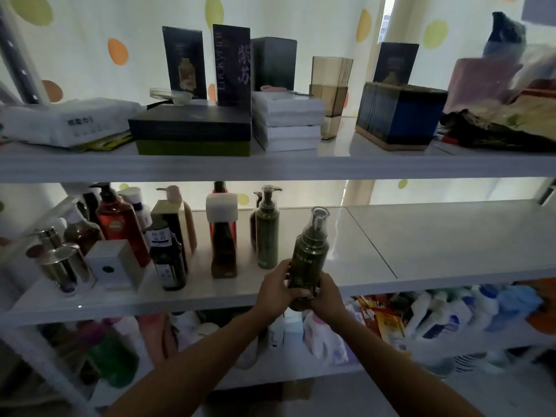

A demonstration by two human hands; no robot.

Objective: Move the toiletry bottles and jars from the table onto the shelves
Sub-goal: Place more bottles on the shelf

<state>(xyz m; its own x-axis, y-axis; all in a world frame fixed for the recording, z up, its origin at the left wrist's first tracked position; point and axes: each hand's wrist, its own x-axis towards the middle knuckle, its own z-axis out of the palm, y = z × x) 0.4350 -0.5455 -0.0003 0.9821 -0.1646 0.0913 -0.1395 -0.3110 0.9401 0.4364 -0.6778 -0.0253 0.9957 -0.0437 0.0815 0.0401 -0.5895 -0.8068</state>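
Starting at the left end of the middle shelf (451, 236), many bottles stand close together. A shiny silver bottle (60, 263) and a white box (111, 264) are near the front. A red bottle (120, 224) stands behind them. Next comes a small dark bottle (167, 260) with a white label, then a brown bottle (222, 239) with a big white cap. Right of that stands a tall green pump bottle (267, 233). They all stand up straight in a row, I think so that each one is easy to see and reach.

Then come the hands. The left hand (276, 291) and the right hand (326, 299) both wrap their fingers round the bottom of a second green bottle (308, 251). It has a clear cap over its pump. It leans a little to the right, and its bottom is at the near edge of the shelf, just right of the other green one. I cannot tell if it touches the shelf. Two hands likely keep it from slipping, and setting it beside its twin keeps like things together.

Further right the white shelf top runs on, with a thin line across it. More bottles could go there, I think.
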